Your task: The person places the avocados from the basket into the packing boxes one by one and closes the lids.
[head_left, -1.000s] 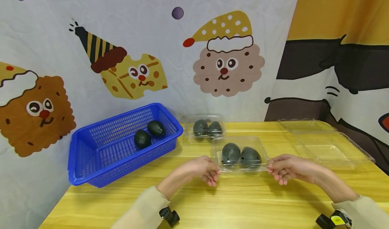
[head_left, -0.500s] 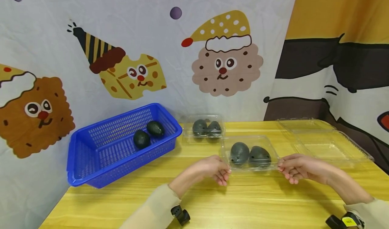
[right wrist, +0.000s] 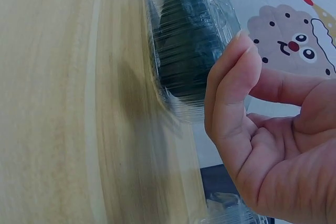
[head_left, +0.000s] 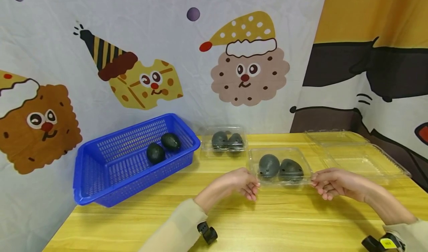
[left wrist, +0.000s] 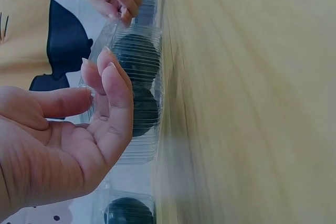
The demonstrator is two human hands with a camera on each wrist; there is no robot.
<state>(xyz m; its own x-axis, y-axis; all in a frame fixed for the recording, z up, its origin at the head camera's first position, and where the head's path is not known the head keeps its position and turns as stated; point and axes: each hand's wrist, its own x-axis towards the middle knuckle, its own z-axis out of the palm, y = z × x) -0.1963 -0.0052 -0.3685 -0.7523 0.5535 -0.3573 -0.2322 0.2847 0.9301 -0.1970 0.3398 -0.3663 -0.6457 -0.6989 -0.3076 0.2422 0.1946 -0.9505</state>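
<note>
Packing looks about two-thirds done: a rear box (head_left: 229, 128) with two avocados sits near the back edge of the tabletop (head_left: 284, 222), and the front box (head_left: 280, 151), holding two avocados (head_left: 269, 166), seems closed too. The left hand (head_left: 241, 183) and right hand (head_left: 337, 183), fingers curled, pinch its near corners. Two loose avocados (head_left: 155, 153) in the blue basket (head_left: 147, 178) by the left edge remain; clear containers (head_left: 364, 166) toward the back right corner look empty.

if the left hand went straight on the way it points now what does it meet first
Most likely the clear rectangular plastic box holding two dark oval avocados: the left hand pinches its near left corner, though the exact heading in depth is unclear.
</note>
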